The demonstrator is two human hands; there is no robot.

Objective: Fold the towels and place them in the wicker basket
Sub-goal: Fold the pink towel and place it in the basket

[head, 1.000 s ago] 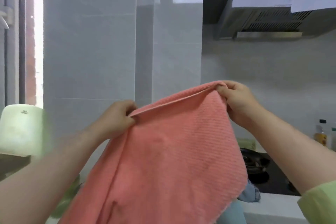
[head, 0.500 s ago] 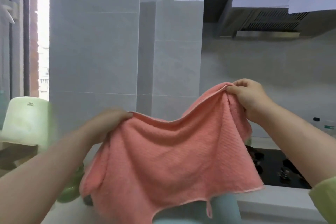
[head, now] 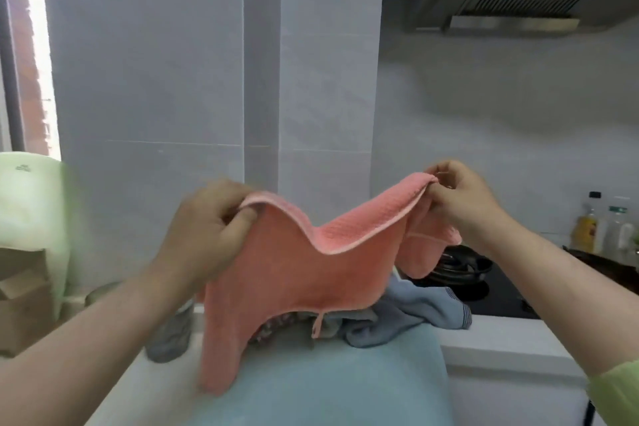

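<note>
Head view: my left hand [head: 207, 232] pinches one top corner of the pink towel [head: 311, 273] between thumb and curled fingers. My right hand [head: 460, 204] pinches the other corner, so both are clenched on cloth. Since a moment ago I have lowered the towel. Its top edge now sags deeply between my hands, and its lower left corner trails onto the pale blue cloth [head: 328, 387] spread on the worktop [head: 501, 335]. I judge this sets up laying it flat for the first fold, which is not yet made. Behind it a blue towel [head: 415, 315] lies crumpled in a heap with others, near the hob [head: 491, 290]. No wicker basket shows.
</note>
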